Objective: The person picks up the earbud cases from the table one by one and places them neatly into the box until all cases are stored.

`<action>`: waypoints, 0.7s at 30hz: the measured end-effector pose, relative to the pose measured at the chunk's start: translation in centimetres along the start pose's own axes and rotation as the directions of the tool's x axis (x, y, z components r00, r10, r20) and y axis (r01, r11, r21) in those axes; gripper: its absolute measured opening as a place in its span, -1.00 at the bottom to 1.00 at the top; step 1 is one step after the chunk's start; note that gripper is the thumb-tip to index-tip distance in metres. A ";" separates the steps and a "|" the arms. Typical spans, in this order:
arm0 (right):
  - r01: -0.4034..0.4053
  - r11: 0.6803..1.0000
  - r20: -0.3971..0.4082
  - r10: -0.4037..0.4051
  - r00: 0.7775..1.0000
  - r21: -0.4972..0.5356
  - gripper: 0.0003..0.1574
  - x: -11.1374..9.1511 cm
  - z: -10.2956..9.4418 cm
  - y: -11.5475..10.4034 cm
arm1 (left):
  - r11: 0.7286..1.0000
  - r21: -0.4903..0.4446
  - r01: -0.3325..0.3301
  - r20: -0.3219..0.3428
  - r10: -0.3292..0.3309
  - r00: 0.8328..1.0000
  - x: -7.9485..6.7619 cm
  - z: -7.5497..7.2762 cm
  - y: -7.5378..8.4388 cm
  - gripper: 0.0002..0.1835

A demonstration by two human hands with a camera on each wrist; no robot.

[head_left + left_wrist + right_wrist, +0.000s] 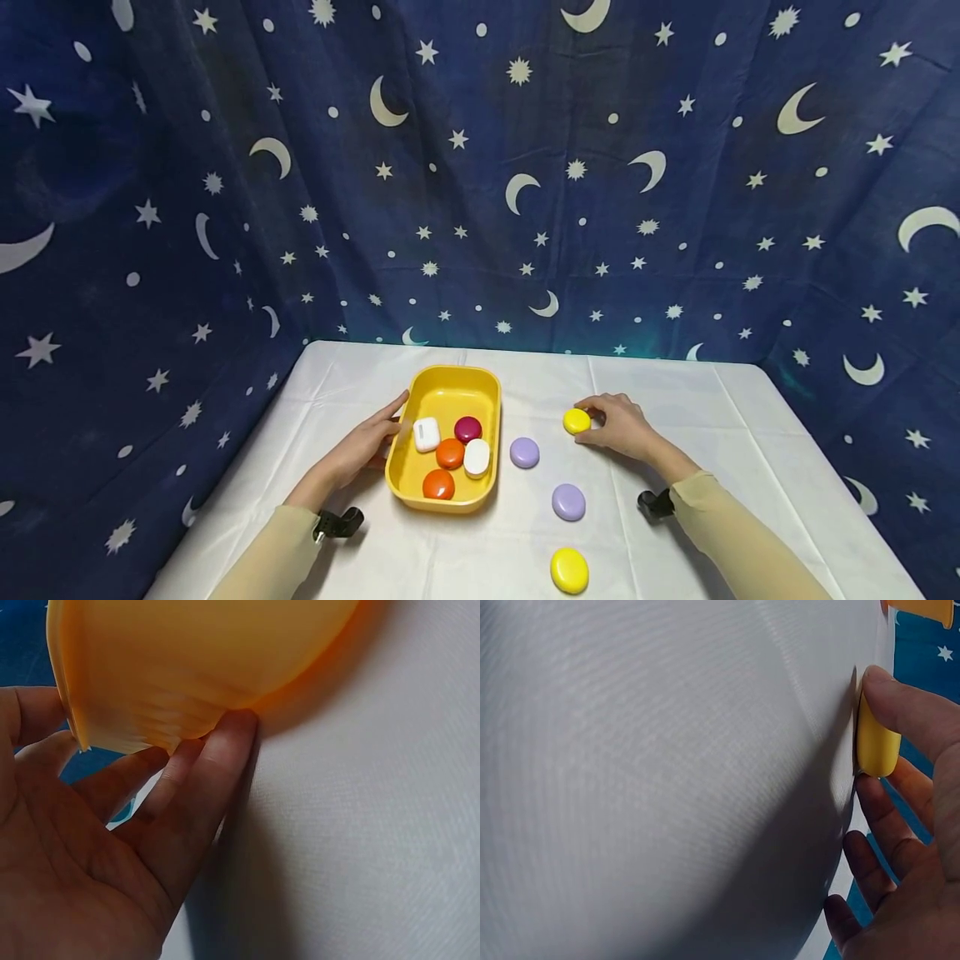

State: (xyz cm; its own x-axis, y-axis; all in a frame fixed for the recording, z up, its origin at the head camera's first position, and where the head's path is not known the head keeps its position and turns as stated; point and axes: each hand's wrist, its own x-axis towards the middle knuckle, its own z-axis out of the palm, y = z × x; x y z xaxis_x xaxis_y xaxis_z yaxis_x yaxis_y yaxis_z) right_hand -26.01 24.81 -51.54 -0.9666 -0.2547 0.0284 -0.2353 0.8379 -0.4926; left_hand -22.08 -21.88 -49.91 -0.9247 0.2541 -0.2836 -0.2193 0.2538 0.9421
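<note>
My left hand [369,442] holds the left side of a yellow plastic tray [491,400], with fingers along the outer wall [202,667] and the rim. Inside the tray are a white squarish piece [427,434], a dark red piece [468,429], an orange piece [450,453], another orange piece [438,484] and a white oval piece [477,458]. Right of the tray, my right hand [621,427] pinches a glossy yellow pebble-shaped piece [576,421] between thumb and fingers. In the right wrist view, the thumb [900,705] covers part of that yellow piece [879,746], close over the cloth.
A lilac piece [524,452] lies beside the tray. Nearer the front are a second lilac piece [568,502] and a second yellow piece [570,571]. White cloth [697,417] covers the table. Behind and to the sides hangs a blue moon-and-star curtain [480,200].
</note>
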 end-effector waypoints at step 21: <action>-0.008 1.000 0.038 0.007 0.999 0.020 -0.31 0.0 -0.4 -0.3 | 1.000 -0.008 0.017 -0.042 -0.017 0.999 0.1 0.3 -0.2 -0.33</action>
State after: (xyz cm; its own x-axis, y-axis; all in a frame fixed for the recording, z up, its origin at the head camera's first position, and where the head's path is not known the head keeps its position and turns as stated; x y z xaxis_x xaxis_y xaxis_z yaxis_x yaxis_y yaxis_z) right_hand -26.00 24.72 -51.04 -0.9637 -0.2670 -0.0083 -0.2256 0.8299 -0.5103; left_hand -22.01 -21.65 -50.12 -0.9331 0.2102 -0.2918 -0.2370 0.2509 0.9385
